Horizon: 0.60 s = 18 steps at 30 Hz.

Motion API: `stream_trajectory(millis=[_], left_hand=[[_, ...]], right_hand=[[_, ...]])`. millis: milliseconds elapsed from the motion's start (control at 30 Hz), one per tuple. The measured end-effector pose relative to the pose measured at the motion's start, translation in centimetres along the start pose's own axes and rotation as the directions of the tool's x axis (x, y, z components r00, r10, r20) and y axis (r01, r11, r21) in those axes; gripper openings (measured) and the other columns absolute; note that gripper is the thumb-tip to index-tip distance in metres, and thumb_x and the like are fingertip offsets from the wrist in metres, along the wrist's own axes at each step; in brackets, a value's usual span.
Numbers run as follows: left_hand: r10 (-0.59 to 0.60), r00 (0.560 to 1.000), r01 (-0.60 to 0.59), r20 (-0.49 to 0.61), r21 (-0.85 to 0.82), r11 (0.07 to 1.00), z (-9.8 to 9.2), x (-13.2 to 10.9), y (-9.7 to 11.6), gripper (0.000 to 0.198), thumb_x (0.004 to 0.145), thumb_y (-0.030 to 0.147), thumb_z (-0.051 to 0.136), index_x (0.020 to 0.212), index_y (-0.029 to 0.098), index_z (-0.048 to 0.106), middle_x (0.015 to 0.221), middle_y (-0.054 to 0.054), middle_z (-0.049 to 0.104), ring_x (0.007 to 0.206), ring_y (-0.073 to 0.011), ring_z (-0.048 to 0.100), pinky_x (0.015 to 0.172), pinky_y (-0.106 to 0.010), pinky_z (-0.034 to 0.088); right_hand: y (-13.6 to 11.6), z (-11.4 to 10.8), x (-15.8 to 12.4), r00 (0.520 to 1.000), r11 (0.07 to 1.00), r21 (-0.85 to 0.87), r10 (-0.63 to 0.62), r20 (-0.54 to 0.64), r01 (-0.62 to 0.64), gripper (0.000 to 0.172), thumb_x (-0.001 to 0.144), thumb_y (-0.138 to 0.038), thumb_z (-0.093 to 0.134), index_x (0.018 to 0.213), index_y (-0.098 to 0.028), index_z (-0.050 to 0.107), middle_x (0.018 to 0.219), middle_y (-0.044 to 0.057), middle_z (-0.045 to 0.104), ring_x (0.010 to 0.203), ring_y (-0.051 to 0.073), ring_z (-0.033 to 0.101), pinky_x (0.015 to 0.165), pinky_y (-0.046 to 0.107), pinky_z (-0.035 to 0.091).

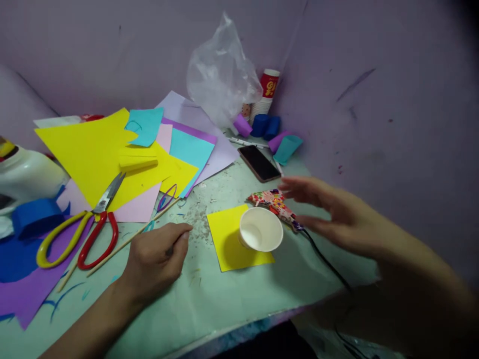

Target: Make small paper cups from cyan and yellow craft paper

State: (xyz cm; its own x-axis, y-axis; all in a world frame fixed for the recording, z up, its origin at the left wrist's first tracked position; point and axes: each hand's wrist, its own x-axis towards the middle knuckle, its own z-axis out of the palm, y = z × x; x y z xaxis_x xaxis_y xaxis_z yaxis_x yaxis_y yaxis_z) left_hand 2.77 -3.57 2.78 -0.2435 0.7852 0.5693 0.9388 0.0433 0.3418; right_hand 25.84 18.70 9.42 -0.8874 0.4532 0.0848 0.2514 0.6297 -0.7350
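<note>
My left hand (159, 254) rests on the table in a loose fist, thumb against the curled forefinger, and nothing shows in it. My right hand (333, 214) hovers open at the right, thumb and fingers apart. Beside its fingertips lies a flower-patterned hot glue gun (275, 199) with a black cord (325, 259). A white paper cup (261, 229) stands mouth up between my hands, on the right part of a yellow square of paper (228, 244). The cup hides part of the glue gun.
Scissors (107, 197) with yellow and red handles, a wooden stick (127, 243) and coloured sheets (82, 154) cover the left side. A phone (259, 162), rolled paper pieces (288, 149), stacked cups (268, 92) and a plastic bag (220, 70) sit toward the wall.
</note>
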Motion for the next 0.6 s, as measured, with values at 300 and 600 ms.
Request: stream_trajectory(millis=[300, 600], left_hand=[[-0.476, 0.818, 0.524, -0.323, 0.077, 0.848, -2.8, 1.7, -3.3, 0.02, 0.077, 0.037, 0.057, 0.082, 0.022, 0.069, 0.072, -0.001, 0.07, 0.067, -0.0166, 0.065, 0.065, -0.028, 0.049], [-0.774, 0.596, 0.803, -0.214, 0.133, 0.581, -6.2, 5.3, -11.0, 0.019, 0.082, 0.03, 0.06, 0.094, 0.015, 0.064, 0.089, -0.003, 0.067, 0.081, -0.0155, 0.063, 0.077, -0.035, 0.052]], right_hand=[[1.3, 8.3, -0.9, 0.997, 0.91, 0.409, 0.051, 0.051, -0.068, 0.101, 0.057, -0.035, 0.084, 0.141, -0.022, 0.029, 0.144, 0.014, 0.04, 0.133, 0.033, 0.037, 0.111, 0.052, 0.025], [2.2, 10.7, -0.3, 0.997, 0.926, 0.376, 0.055, -0.046, -0.034, 0.062, 0.066, -0.03, 0.074, 0.122, -0.026, 0.047, 0.12, 0.013, 0.06, 0.105, 0.034, 0.062, 0.087, 0.046, 0.053]])
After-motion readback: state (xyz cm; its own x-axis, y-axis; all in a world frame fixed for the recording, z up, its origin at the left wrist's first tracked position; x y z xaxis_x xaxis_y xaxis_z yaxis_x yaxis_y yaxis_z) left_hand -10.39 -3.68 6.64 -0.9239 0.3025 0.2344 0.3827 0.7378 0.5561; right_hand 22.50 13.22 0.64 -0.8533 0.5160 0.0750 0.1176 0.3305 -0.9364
